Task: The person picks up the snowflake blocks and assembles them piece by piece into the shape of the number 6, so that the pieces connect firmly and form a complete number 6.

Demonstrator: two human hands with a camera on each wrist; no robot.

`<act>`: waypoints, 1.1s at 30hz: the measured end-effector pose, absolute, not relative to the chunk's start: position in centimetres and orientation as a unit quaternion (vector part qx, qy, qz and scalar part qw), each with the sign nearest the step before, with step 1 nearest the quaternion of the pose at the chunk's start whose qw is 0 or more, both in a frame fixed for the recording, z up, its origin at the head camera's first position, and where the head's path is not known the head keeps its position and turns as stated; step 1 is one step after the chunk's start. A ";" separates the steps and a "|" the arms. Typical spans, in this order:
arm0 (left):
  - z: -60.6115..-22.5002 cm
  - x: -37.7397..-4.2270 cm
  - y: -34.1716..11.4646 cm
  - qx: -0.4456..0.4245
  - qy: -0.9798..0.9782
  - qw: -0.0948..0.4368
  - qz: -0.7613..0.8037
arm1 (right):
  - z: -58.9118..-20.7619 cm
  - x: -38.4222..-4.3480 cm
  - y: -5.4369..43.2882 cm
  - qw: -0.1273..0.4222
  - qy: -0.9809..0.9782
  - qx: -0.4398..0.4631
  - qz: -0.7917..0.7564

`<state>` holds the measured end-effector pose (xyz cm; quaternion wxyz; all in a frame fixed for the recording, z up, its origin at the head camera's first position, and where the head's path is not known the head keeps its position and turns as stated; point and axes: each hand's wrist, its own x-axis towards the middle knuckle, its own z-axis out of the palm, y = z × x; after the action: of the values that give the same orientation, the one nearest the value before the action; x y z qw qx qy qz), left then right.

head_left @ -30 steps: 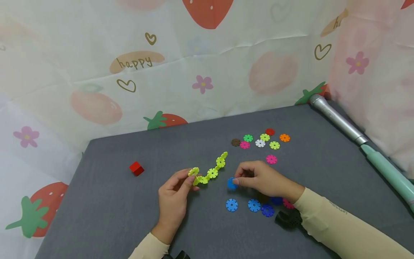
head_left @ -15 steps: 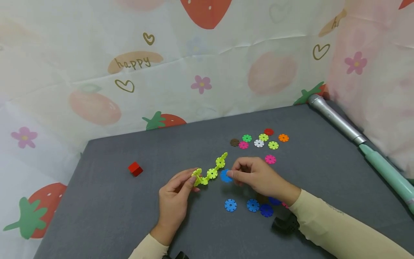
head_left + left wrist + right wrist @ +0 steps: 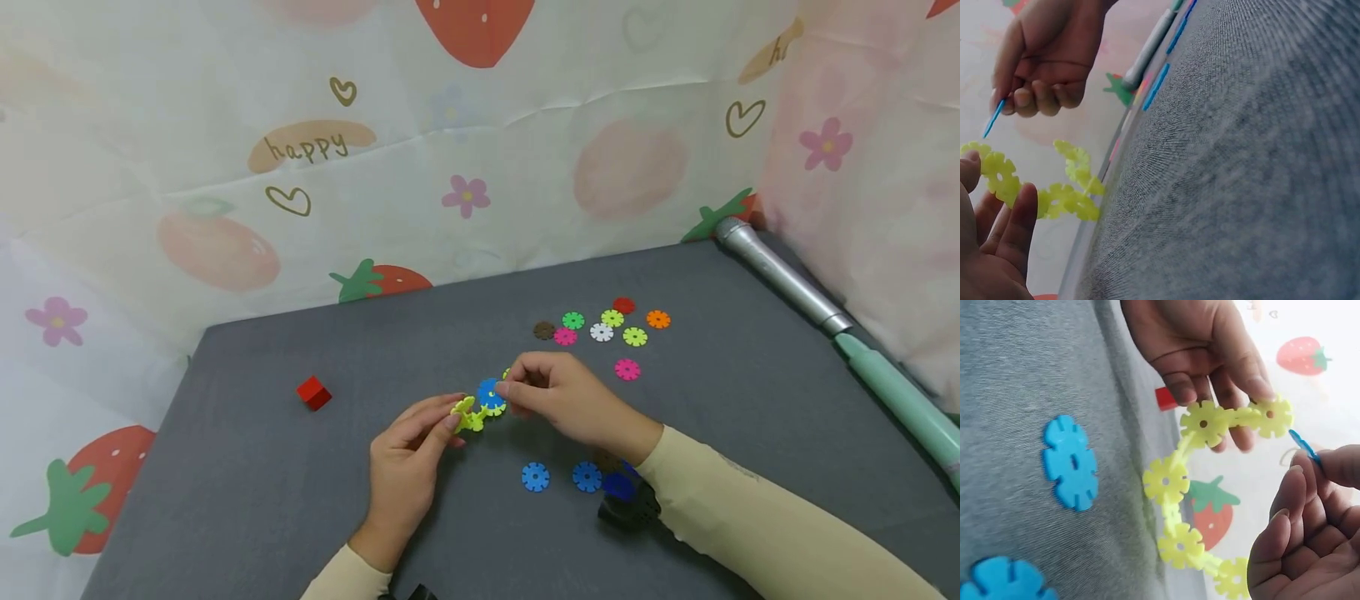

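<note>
My left hand [image 3: 405, 458] pinches one end of a chain of yellow notched discs [image 3: 1166, 480], several linked edge to edge in a curve. Between thumb and finger, my right hand [image 3: 562, 398] pinches a blue notched disc [image 3: 1304, 447]. The right wrist view has that disc edge-on, its rim close to the chain's end disc; whether they touch I cannot tell. Seen from the head, the blue disc covers part of the chain. Loose blue discs [image 3: 536, 477] lie flat in front of the right hand, some partly hidden by its forearm.
Several coloured discs [image 3: 602, 332] lie scattered toward the back of the grey table [image 3: 247, 492]. A red cube [image 3: 314, 392] sits at the left. Along the right edge lies a silver and green rod [image 3: 795, 287]. Behind hangs a strawberry-print cloth [image 3: 525, 150].
My right hand has carried the blue disc leftward and up to the yellow chain. The left hand stays nearly in place, with the chain's held end slightly turned.
</note>
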<state>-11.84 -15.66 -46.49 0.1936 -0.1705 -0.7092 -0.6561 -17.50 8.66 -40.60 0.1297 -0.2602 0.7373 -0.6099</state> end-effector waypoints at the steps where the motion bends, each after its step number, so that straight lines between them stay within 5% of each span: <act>1: -46.5 -11.8 -15.7 -0.173 -0.708 0.193 -0.657 | -40.6 -17.6 8.5 0.132 0.738 -0.263 -0.607; 33: -46.4 -12.0 -15.6 -0.173 -0.711 0.229 -0.642 | -40.1 -18.2 5.7 0.132 0.765 -0.266 -0.571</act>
<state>-11.99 -15.65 -46.44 0.2285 -0.1726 -0.7109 -0.6424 -18.22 5.72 -40.09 0.1324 -0.2658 0.7655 -0.5708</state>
